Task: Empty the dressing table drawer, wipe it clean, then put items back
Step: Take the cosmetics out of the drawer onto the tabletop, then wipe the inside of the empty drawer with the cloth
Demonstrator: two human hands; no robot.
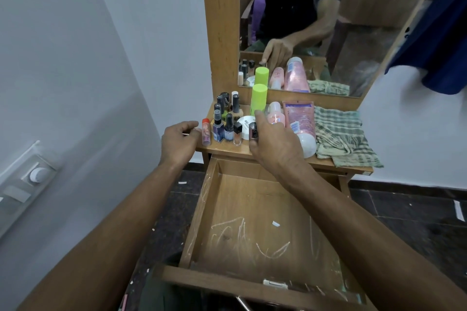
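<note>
Our right hand (274, 141) is pinched around a small dark bottle (253, 130) on the crowded dressing table top (283, 159), left hand (180, 139) loosely curled on nothing, so we could easily topple its neighbours into the scuffed, empty drawer (252, 230) below.

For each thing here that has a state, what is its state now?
Drawer: pulled open, emptied, white scratch marks and a small scrap inside.
Green bottle: upright, capped.
Pink tube: lying flat, capped.
Checked cloth: crumpled on the tabletop.
Right hand: grip on a small dark bottle.
Left hand: empty.
</note>
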